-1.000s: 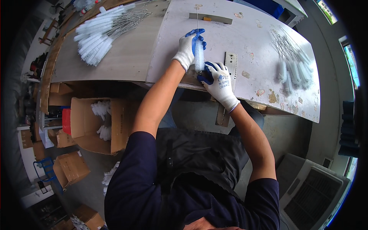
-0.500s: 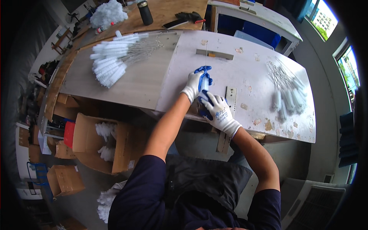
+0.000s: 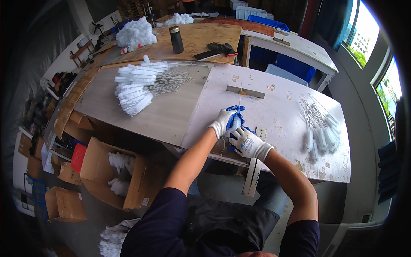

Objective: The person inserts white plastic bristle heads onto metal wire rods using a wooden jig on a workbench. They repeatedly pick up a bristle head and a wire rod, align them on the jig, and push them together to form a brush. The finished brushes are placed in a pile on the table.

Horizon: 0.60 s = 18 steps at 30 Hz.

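At the near edge of the pale table [image 3: 274, 115], both my hands wear white gloves with blue palms. My left hand [image 3: 227, 121] is closed around a white-bristled tube brush [image 3: 235, 125], whose thin wire handle points away from me. Just nearer and to the right, my right hand [image 3: 249, 144] has its fingers curled over the bristles' near end. Its fingertips are partly hidden. Beside that hand, a perforated metal strip [image 3: 251, 177] sticks out past the table edge. A flat metal bar [image 3: 252, 93] lies beyond the brush's wire.
On the left lies a heap of white brushes [image 3: 132, 92]; on the right is another bunch [image 3: 321, 137]. Farther back stand a black bottle [image 3: 176, 40], a phone [image 3: 206, 55] and dark gloves [image 3: 220, 48]. An open cardboard box [image 3: 100, 171] with white brushes sits below left.
The view has tipped up, so the table sits lower in the picture and more background shows. My right hand has moved slightly closer to my left; the brush is still held.
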Motion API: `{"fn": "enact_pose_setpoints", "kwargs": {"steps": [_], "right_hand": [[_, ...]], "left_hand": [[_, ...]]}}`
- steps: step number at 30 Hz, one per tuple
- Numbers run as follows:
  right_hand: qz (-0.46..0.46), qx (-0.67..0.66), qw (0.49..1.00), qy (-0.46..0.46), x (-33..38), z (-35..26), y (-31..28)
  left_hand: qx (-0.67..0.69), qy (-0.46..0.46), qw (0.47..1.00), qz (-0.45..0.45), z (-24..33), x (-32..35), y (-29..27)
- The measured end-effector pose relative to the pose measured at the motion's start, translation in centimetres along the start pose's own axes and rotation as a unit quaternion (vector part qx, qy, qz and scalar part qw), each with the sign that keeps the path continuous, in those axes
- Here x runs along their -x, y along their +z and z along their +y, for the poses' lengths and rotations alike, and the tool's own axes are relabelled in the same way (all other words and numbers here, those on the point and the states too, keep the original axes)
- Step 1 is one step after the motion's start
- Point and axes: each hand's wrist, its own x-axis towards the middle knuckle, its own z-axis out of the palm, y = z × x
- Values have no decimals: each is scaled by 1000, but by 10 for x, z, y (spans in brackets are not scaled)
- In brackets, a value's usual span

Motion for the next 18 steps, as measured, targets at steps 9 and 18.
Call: {"fn": "enact_pose_setpoints", "kwargs": {"steps": [9,18], "right_hand": [[-62,14,998,9,-9,-8,-14],[-243,-30,942,229,-21,-52,-45]], "left_hand": [[-226,-5,973,35,3,-3,45],[-57,225,930,284,-43,159,33]]}}
